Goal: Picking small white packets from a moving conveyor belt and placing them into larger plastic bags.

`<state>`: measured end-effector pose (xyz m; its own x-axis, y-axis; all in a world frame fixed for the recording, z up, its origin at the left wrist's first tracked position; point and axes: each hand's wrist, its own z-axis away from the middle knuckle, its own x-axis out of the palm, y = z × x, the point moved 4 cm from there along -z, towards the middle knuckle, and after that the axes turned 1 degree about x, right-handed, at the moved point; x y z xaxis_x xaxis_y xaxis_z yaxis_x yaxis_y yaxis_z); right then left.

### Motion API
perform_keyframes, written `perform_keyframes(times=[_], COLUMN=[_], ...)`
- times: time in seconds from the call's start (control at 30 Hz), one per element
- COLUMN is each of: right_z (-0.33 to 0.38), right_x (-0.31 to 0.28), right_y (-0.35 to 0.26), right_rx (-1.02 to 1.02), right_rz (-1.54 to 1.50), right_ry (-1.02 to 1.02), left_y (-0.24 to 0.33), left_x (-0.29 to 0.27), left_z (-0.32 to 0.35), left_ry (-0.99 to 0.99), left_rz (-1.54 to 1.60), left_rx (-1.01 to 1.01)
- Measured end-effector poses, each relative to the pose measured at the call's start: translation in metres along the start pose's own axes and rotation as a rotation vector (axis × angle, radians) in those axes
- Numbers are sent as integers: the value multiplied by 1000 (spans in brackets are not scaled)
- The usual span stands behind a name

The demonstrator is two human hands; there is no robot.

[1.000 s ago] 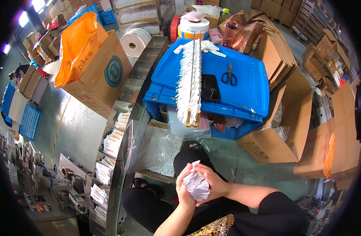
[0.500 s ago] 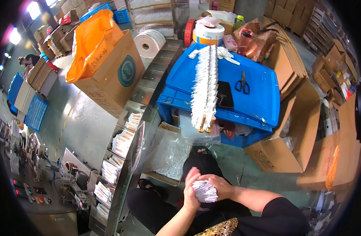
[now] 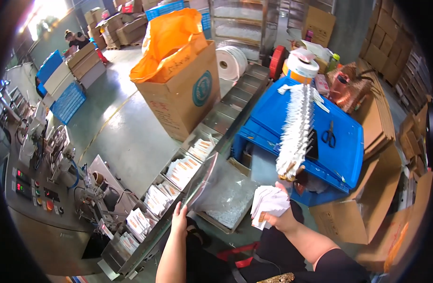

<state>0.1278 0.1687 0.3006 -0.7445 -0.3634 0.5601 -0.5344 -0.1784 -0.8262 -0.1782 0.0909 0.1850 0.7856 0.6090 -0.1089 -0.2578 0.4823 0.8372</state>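
Observation:
My right hand point(image 3: 283, 218) is closed round a fanned bundle of white paper packets point(image 3: 269, 203), held above my lap, with orange print showing on a lower corner. Fingers stretched upward, my left hand point(image 3: 179, 217) is empty beside the metal conveyor point(image 3: 235, 96) on my left. It is close to the lower end of a clear plastic panel point(image 3: 202, 181); whether they touch I cannot tell. In the conveyor's compartments lie piles of similar white packets point(image 3: 182, 170). A long row of white, jagged-edged strips point(image 3: 294, 134) lies across the blue lid point(image 3: 344, 137), its front end overhanging.
Black scissors point(image 3: 328, 136) and a dark flat object lie on the lid. Below stands an open box point(image 3: 221, 226) lined with plastic. Cardboard boxes point(image 3: 341, 221) crowd the right. A carton point(image 3: 179, 111) with an orange bag stands beyond the conveyor; machinery point(image 3: 37, 188) is at far left.
My hands have parted: the left moved left toward the conveyor, while the right keeps the packets, now fanned and farther right. The view has swung left.

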Motion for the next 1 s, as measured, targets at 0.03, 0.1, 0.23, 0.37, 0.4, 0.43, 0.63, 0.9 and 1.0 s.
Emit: perform_keyframes(times=[0.03,0.1,0.23,0.37,0.4,0.43,0.63,0.9,1.0], right_z=[-9,-25,-59,-92,-97,-101,-70,-105,-114], right_x=[3,11,66,94,93,91,8,-98,-121], right_y=[4,11,26,56,59,66,161,266,283], right_rx=[3,-27,-12,50,52,134,620,440,657], right_rz=[7,204,117,396,411,486,938,1518,1731], right_ry=[-9,-39,-80,-194,-189,-240,-156,389,442], left_y=[13,-13,-38,-18,-1,13,9,-4,-7], left_x=[4,0,-1,44,54,55,38,79,80], left_z=[4,-31,-53,-20,-1,20,49,72,66], left_ry=[-20,-34,-107,-177,-255,-326,-292,-623,-574], left_rz=[24,-42,-121,-684,-650,-619,-603,-506,-429], left_rx=[-104,-288,-231,487,471,449,532,633,618])
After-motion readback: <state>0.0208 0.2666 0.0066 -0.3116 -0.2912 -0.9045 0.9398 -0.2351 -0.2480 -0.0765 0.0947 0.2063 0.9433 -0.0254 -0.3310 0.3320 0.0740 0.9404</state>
